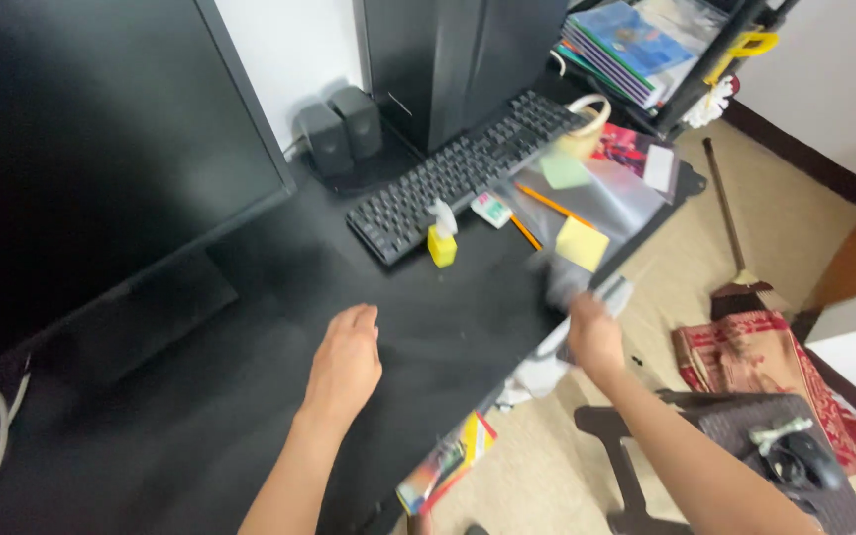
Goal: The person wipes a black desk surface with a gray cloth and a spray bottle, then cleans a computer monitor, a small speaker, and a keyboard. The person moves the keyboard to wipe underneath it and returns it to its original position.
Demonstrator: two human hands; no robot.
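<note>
Head view: left hand fingers loosely together on black desk; right hand clamped on blurred grey packet.

Matt black desk top under the left hand fingers, blurred grey cloth-like thing at the right hand fingertips, glossy clear plastic sleeve beyond them, yellow paper note, matt black plastic keyboard, woven red cloth

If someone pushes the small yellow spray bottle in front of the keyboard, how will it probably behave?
The spray bottle stands upright on the black desk and looks taller than it is wide, so a push near its white top would probably tip it. It looks small, likely light. It stands close to the keyboard.
</note>
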